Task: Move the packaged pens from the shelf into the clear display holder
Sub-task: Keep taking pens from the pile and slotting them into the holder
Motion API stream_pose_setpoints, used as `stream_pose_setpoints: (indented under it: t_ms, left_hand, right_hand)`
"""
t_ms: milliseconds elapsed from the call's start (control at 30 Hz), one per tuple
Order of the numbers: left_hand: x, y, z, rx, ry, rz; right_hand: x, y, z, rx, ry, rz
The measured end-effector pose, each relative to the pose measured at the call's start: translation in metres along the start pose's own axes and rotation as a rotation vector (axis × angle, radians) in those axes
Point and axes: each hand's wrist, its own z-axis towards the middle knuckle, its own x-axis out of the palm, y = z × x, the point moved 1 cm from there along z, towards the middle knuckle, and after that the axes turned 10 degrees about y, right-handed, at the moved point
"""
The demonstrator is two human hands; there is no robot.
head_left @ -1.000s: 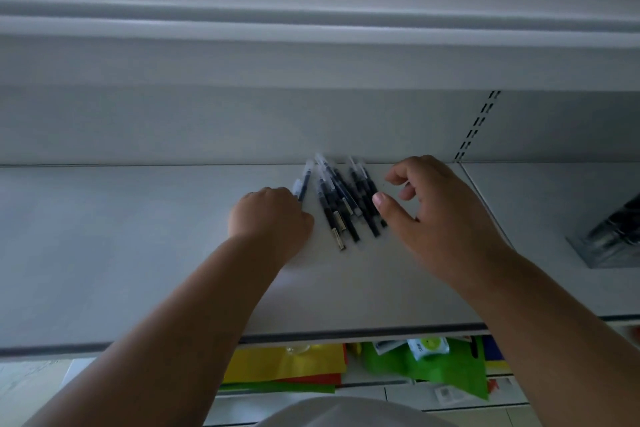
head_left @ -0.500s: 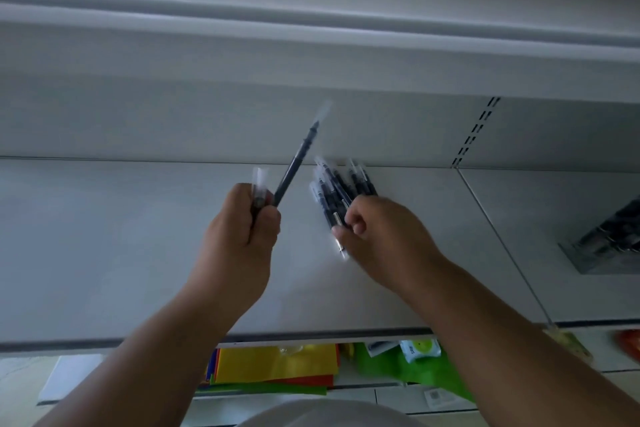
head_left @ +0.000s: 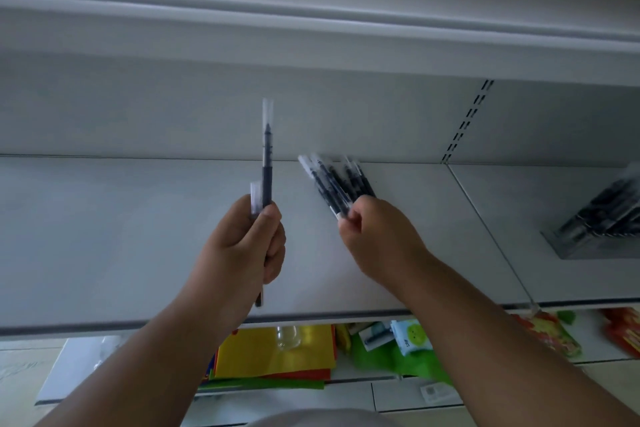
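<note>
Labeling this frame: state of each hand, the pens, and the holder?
left hand: grips upright packaged pens, lifted
right hand: gripping pen bunch, fanned, low over the shelf
clear display holder: on shelf at right, already holds pens

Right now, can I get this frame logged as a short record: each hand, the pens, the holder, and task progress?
left hand: grips upright packaged pen, raised above shelf
right hand: fingers gathering the pen bundle on the shelf
clear display holder: far right on the shelf, already holds dark pens
progress: neither hand's pens in the holder yet
</note>
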Motion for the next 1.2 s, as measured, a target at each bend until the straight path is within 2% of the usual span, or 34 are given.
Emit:
stream_pose_setpoints:
  t_ms: [133,233,300,400,600,833,967,1200]
  left_hand:
    - [0.024,0.006,0.0,0.006,-0.002,0.01]
    - [0.053,0.015,0.003,0.024,0.035,0.1]
    - [0.082,0.021,0.004,0.011,0.07,0.092]
    - [0.134,0.029,0.004,-0.083,0.137,-0.036]
    - [0.27,0.058,-0.019,-0.133,0.284,-0.061]
    - [0.431,0.089,-0.051,-0.215,0.396,-0.072]
    - [0.485,0.094,-0.052,-0.236,0.4,-0.037]
    - [0.54,0.11,-0.003,-0.289,0.449,0.005]
  right_hand:
    - [-0.017,-0.02,-0.023,0.002,-0.06,0.33]
    - [-0.033,-0.041,-0.053,-0.003,-0.093,0.856]
    - [-0.047,-0.06,-0.077,-0.02,-0.126,1.12]
    - [-0.069,-0.097,-0.118,-0.078,-0.209,1.242]
    - [-0.121,-0.207,-0.215,0.043,-0.465,1.026]
    - [-0.194,-0.33,-0.313,0.124,-0.614,0.701]
    - [-0.223,-0.379,-0.325,0.234,-0.653,0.525]
    - [-0.254,-0.447,-0.3,0.252,-0.727,0.436]
